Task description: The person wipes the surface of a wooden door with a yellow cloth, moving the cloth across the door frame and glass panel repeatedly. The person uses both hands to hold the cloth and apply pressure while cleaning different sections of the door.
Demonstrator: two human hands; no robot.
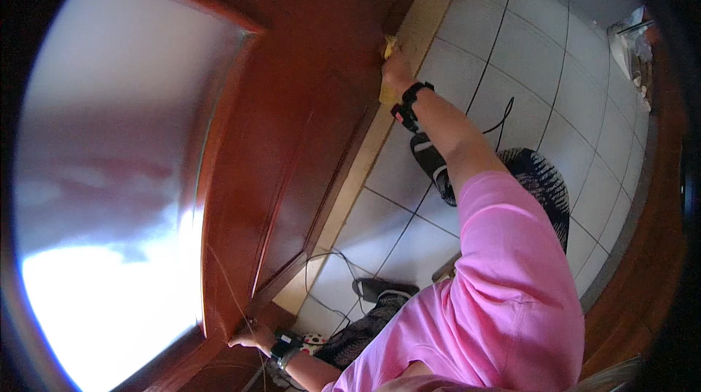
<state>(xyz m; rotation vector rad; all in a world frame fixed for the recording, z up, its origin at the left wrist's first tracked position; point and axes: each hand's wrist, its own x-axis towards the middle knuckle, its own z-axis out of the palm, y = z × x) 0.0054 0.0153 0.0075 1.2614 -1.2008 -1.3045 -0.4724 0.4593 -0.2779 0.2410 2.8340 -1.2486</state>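
Note:
My right hand [398, 71] holds a yellow cloth [390, 93] against the lower edge of a reddish-brown wooden door or panel [312, 90]. Part of the cloth shows beyond my fingers, above the pale threshold strip [356, 164]. Down at the lower left, my left hand [256, 337] touches the wooden frame near the panel's corner. Whether its fingers grip the edge there is hard to make out. A bright glossy glass pane [115, 145] is set in the wood. Both wrists carry black bands.
White floor tiles [515, 79] spread beside the threshold. My dark slippers [430, 159] stand on them, with a thin black cable [334, 254] looping nearby. A clear plastic bag with items [630, 49] lies at the far right, near a brown wooden edge [665, 189].

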